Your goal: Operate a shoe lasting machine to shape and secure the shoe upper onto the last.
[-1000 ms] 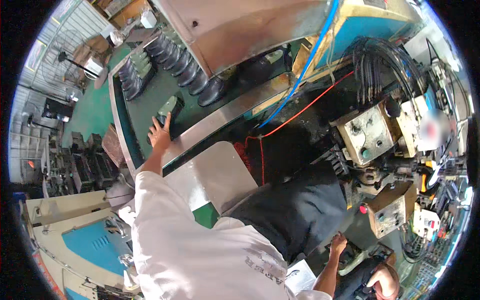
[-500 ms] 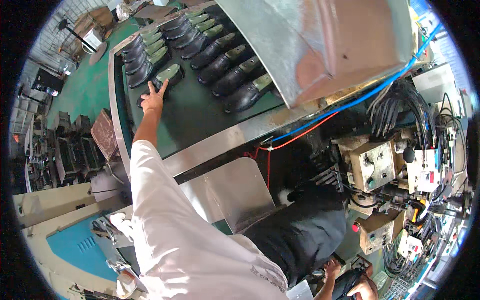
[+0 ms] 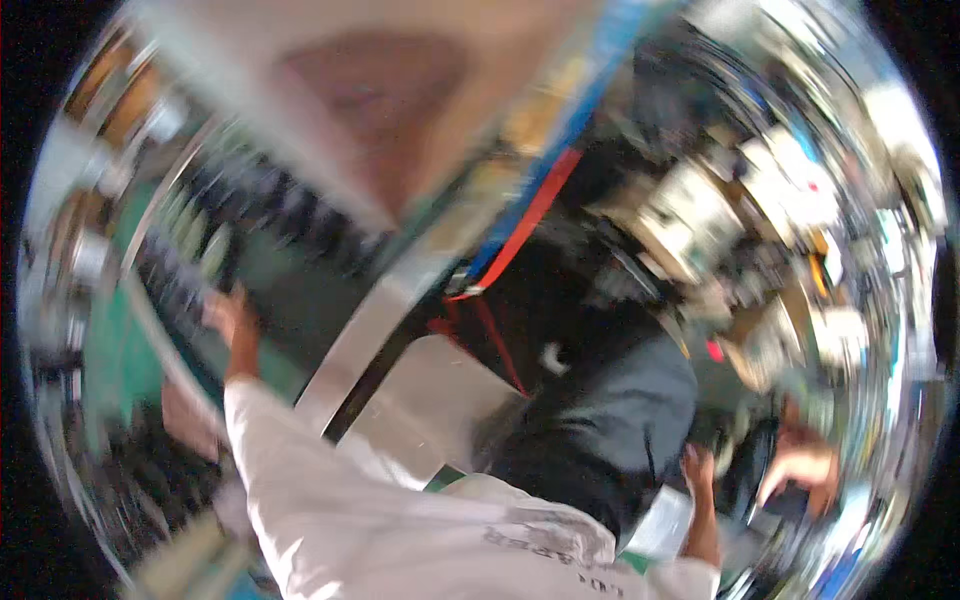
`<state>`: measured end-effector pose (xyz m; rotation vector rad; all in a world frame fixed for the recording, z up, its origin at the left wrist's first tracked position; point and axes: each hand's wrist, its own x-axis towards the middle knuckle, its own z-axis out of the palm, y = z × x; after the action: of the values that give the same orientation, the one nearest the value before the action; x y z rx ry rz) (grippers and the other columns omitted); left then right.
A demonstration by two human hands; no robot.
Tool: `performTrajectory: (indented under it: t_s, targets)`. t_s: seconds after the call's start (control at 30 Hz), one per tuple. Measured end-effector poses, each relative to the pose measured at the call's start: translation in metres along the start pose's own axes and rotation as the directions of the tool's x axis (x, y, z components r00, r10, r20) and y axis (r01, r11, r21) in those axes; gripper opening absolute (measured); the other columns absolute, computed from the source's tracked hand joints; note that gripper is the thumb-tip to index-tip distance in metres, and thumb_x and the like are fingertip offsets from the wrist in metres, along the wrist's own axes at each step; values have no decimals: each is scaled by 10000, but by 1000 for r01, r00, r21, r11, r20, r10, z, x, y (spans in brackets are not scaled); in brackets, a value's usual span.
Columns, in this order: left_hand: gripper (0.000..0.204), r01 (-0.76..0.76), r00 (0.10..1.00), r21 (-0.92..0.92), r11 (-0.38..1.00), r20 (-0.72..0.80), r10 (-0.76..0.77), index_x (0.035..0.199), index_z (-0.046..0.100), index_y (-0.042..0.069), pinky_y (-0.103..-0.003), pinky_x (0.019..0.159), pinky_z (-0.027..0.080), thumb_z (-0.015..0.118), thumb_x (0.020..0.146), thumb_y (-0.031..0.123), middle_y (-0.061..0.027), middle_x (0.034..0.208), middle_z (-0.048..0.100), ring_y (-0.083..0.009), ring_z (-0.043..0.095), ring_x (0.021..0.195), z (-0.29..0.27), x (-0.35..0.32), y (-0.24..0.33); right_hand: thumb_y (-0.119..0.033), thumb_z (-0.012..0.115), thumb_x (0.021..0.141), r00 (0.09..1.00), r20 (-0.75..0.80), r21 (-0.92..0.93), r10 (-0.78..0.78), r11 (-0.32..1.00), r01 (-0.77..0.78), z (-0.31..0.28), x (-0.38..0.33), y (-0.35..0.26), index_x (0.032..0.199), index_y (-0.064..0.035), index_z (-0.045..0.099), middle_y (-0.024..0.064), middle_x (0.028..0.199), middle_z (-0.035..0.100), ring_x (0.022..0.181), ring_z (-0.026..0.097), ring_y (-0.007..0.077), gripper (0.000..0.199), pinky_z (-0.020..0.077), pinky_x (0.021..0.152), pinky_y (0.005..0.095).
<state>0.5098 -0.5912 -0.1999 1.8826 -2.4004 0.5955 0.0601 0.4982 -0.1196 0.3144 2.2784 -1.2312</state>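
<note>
- Since half a second ago the view has swung and smeared; I now find the left hand (image 3: 228, 318) at middle left of the frame, where it sat higher up before, and the rows of dark shoes (image 3: 300, 215) have dissolved into streaks.
- Nearest me, at lower centre, the white sleeve (image 3: 300, 470) runs up and to the left toward that hand.
- At lower right, the right hand (image 3: 700, 470) hangs by a pale sheet (image 3: 665, 520); too blurred for me to tell whether its fingers are apart or closed.
- Left hand lies on the green belt (image 3: 270, 290); I cannot tell whether it grips anything.
- The shoes lie just up and to the right of the left hand, long axes unreadable; the left hand is far nearer.
- Farther off, a red strap (image 3: 520, 225) and blue strip (image 3: 590, 95) slant across upper centre beside the silver rail (image 3: 370, 330).
- No labels are legible; grey boxes (image 3: 690, 215) blur at upper right.
</note>
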Motion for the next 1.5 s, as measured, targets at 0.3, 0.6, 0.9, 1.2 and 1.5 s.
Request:
performTrajectory:
  t_s: [0.3, 0.6, 0.9, 1.2, 1.5]
  targets:
    - [495, -578, 801, -155, 801, 82, 593, 1470, 560, -94, -449, 1203, 460, 534, 1004, 70, -255, 1545, 567, -345, 577, 1411, -37, -67, 47, -188, 629, 998, 794, -607, -244, 25, 945, -216, 95, -142, 58, 1122, 9, 790, 202, 1006, 811, 893, 807, 265, 283, 624, 842, 404]
    - [627, -155, 526, -942, 297, 176, 832, 1538, 494, -39, -541, 1162, 475, 518, 1058, 363, -267, 1518, 562, -406, 579, 1356, -148, -135, 209, -284, 648, 938, 184, -831, 274, 525, 675, -685, 133, -307, 239, 1025, -34, 802, 236, 1018, 783, 980, 778, 368, 306, 619, 882, 478]
    - [265, -519, 284, -848, -109, -291, 914, 1239, 670, -69, -445, 932, 569, 576, 1022, 50, -135, 1132, 711, -317, 696, 1003, -217, -231, 386, -300, 726, 935, 209, -842, 144, 497, 581, -801, -32, -394, 370, 1583, -30, 442, 263, 1491, 604, 1353, 593, 444, 757, 479, 1158, 498]
    - [162, -48, 184, -983, 175, 163, 969, 1088, 685, -4, -304, 758, 561, 524, 1065, -2, -59, 983, 677, -152, 644, 831, -299, -227, 402, -284, 717, 876, 184, -749, 193, 636, 476, -858, -161, -355, 391, 1667, -347, 378, 382, 1555, 470, 1448, 485, 534, 863, 425, 1207, 549]
    - [134, 213, 173, -933, 289, 327, 929, 1035, 678, 12, -261, 584, 487, 544, 1040, 7, -49, 864, 670, -139, 560, 624, -340, -163, 408, -573, 811, 838, 264, -725, -9, 636, 374, -927, -174, -355, 423, 1665, -359, 370, 335, 1643, 378, 1397, 468, 527, 962, 398, 1166, 617]
